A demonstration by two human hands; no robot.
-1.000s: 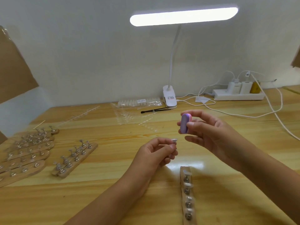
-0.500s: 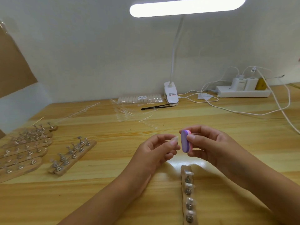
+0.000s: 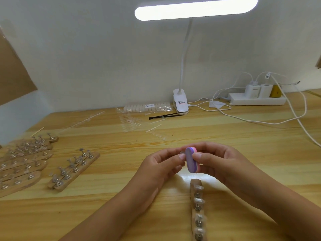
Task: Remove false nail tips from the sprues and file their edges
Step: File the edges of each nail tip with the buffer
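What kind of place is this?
Probably a nail-art workbench: wooden strips of nail stands, clear nail tip sprues, and a buffer block in the right hand.

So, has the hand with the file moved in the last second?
Yes. The right hand has brought the file down, closer to the wooden strip on the table, meeting the left hand.

The pale wooden plank table (image 3: pixel 225 136) is carrying wooden holder strips with metal stands (image 3: pixel 22 164) at the left; a further pair of strips (image 3: pixel 74 168) is lying beside them; a single strip (image 3: pixel 198 209) is lying at the front; clear plastic nail-tip sprues (image 3: pixel 132 124), a clear bag of tips (image 3: pixel 147 107), a slim black tool (image 3: pixel 163 116), a white lamp clip (image 3: pixel 180 103) and a white power strip (image 3: pixel 257 101) are sitting along the back.
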